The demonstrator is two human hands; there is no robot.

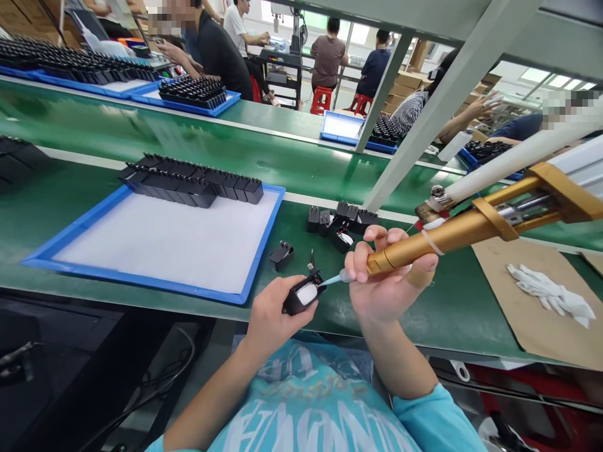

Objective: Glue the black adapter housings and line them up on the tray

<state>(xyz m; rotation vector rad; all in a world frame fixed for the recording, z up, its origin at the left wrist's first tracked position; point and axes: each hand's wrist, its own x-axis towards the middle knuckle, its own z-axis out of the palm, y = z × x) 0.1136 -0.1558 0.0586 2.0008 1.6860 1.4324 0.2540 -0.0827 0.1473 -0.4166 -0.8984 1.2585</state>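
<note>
My left hand (273, 317) is closed around a black plug adapter housing (293, 304), tilted with its open side up and a white block showing inside. A gold glue dispensing gun (424, 243) rests in my right hand (386, 282), fingers wrapped round its front end. Its pale blue nozzle tip (332, 279) reaches the housing's upper right edge; whether glue is flowing cannot be made out. Just beyond the left hand lies a small black plug piece (281, 255). Several black adapter housings (343, 216) stand behind my hands, one with its white inside exposed.
To the left, a blue-rimmed tray (247, 276) carries rows of black adapters (188, 181). White gloves (551, 292) lie on cardboard (499, 276) at the right. A slanted grey post (424, 132) rises behind the gun. Co-workers sit beyond the green conveyor (198, 147).
</note>
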